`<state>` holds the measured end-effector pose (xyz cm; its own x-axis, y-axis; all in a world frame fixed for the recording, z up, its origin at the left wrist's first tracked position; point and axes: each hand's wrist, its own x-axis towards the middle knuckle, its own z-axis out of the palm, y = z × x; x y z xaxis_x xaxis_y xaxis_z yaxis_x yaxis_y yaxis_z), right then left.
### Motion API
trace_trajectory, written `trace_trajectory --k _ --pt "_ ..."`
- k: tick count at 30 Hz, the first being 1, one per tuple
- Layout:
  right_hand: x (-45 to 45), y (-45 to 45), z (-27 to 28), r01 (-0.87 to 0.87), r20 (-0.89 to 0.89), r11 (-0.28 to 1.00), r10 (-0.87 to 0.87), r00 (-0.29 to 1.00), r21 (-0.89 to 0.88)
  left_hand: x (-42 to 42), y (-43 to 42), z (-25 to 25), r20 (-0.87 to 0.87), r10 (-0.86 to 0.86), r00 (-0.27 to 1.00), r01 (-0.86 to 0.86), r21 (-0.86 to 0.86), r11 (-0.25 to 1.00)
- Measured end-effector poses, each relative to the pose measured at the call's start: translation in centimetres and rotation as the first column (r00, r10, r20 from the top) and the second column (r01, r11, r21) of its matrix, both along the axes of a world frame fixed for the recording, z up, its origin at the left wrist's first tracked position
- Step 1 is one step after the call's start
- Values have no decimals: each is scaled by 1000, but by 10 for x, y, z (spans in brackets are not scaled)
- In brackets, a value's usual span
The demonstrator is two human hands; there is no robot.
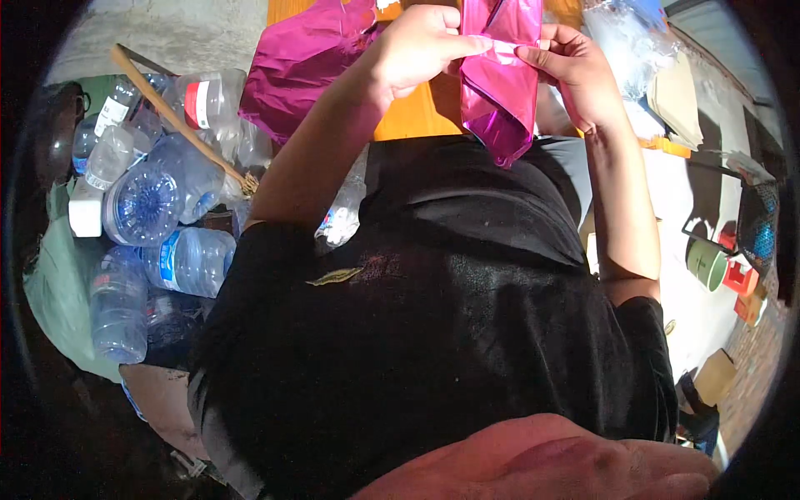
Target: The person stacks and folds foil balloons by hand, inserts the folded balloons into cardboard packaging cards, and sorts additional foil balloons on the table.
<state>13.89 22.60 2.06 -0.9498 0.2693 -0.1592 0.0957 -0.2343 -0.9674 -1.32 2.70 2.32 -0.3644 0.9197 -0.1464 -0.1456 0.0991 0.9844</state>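
Note:
Shiny magenta foil wrapping [502,92] hangs over the front edge of the orange wooden table [408,117], its lower end folded to a point. My left hand [421,50] pinches the foil from the left side, thumb pointing right. From the right, my right hand [571,71] pinches the same piece, thumb and finger on its edge. The two thumbs are a short distance apart across a gathered band in the foil. A larger, darker magenta sheet [300,62] lies to the left, partly behind my left forearm.
Several clear plastic bottles [146,204] are heaped at the left, with a wooden stick [171,117] across them. Clear plastic bags [629,50] and tan paper sheets [675,100] are at the upper right. A green container [706,265] stands farther right.

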Motion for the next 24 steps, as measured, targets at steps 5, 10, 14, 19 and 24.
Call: trace_trajectory --k 5,10,14,19,24 --pt "2 1 -3 13 -33 1000 -13 999 -17 11 -1 9 96 73 993 -86 129 988" --pt "7 12 -23 47 -104 998 -51 993 -46 -16 -4 -20 91 0 996 7 -70 998" --pt "10 8 -28 29 -243 998 -42 969 -58 -3 -9 11 568 -214 795 56 282 958" --pt "7 10 -26 37 -392 967 66 918 251 -12 -14 -6 -293 -43 955 126 273 954" --pt "8 7 -14 41 -339 940 81 937 338 -6 -12 0 -149 -25 988 53 188 981"
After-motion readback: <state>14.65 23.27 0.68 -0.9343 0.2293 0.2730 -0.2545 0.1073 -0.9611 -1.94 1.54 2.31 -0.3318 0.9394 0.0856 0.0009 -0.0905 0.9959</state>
